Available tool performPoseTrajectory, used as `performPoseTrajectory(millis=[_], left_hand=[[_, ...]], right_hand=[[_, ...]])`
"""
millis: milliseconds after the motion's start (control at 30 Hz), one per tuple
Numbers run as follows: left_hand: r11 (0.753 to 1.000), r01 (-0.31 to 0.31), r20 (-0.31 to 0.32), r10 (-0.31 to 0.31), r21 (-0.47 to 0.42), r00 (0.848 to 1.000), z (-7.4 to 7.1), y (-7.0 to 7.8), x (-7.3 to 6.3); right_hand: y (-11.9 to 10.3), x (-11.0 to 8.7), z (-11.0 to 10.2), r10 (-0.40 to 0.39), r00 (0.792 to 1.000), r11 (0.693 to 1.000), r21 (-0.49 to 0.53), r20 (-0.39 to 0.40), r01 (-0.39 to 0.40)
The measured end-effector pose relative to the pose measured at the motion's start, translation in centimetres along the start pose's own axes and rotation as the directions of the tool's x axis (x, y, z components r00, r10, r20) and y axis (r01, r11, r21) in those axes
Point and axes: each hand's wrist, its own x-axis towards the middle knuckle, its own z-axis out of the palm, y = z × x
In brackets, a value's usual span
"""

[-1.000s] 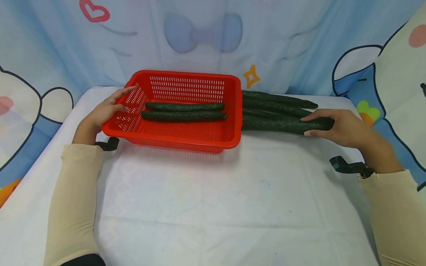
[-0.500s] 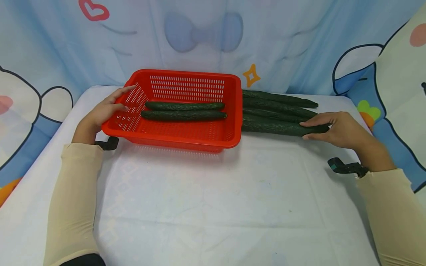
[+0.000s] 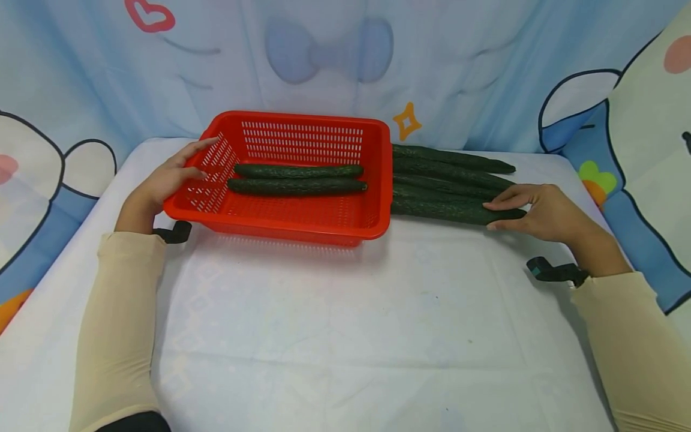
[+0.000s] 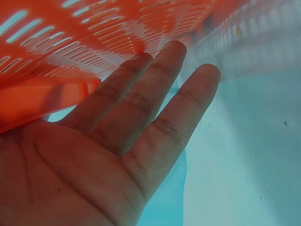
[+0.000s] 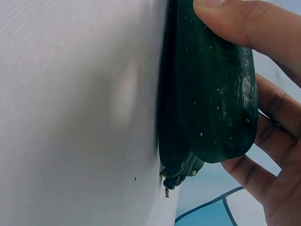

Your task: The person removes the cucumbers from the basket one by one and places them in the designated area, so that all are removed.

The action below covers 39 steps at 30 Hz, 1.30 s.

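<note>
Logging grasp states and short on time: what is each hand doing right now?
Left hand: open, straight fingers resting against the red basket.
Right hand: thumb and fingers pinch the end of the nearest cucumber.

Beige long sleeves (image 3: 121, 312), black wrist straps (image 3: 556, 271) — bare hands

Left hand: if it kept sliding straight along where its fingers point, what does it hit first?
Likely nothing new: the left hand already lies flat against the red basket end wall, fingers pointing along it toward the backdrop curtain; depth unclear.
</note>
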Motion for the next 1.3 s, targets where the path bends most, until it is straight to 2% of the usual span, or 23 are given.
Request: performPoseTrajectory(millis=[267, 533, 800, 1067, 1300], left_hand=[[1.000, 0.003, -0.002, -0.003, 0.000, 1.000, -0.1, 0.0, -0.1], [1.000, 0.003, -0.008, -0.003, 0.001, 1.000, -0.3, 0.1, -0.1], [1.000, -0.001, -0.011, 0.001, 0.003, 1.000, -0.3, 0.1, 0.0], [1.000, 0.007, -0.014, -0.006, 0.011, 1.000, -0.2, 0.1, 0.1], [1.000, 0.008, -0.008, -0.008, -0.001, 1.000, 0.0, 0.1, 0.1]], right_hand=[[0.1, 0.1, 0.4, -0.029, 1.000, 1.000, 0.009, -0.008, 0.029], [-0.1, 0.4, 0.3, -0.028, 0.999, 0.999, -0.019, 0.019, 0.028], [-0.4, 0.6, 0.0, 0.027, 0.997, 0.997, -0.070, 0.066, -0.023], [-0.5, 0.5, -0.1, 0.038, 0.995, 0.994, -0.102, 0.088, -0.029], [-1.0, 0.3, -0.4, 0.002, 0.996, 0.993, -0.122, 0.089, 0.009]])
